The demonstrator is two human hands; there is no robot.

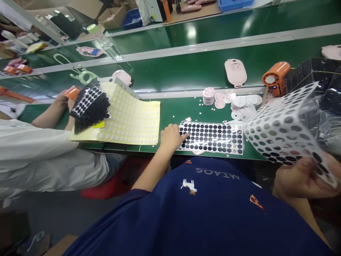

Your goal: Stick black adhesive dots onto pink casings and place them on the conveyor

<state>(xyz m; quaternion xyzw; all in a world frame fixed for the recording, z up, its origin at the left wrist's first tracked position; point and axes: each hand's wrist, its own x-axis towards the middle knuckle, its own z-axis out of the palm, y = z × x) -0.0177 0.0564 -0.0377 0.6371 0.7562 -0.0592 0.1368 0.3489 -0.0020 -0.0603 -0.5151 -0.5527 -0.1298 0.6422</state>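
Observation:
My left hand (pixel 171 137) rests at the left end of a sheet of black round stickers (pixel 213 137) lying on the green bench. Its thumb lies across the sheet and its other fingers are curled at the edge. At the right, my right hand (pixel 306 177) is closed on the lower edge of a bent, see-through sheet with rows of round spots (pixel 282 124), raised above the bench edge. Behind the flat sheet stand a short stack of round pieces (pixel 208 96) and a loose pile of pale discs (pixel 243 105).
A yellow sticker sheet (pixel 133 122) with dark sheet pieces (pixel 90 103) on it lies left, beside a co-worker's arm (pixel 50 113). An orange handheld fan (pixel 277 76) and black packs (pixel 309 74) stand right. A pink case part (pixel 236 72) lies farther back.

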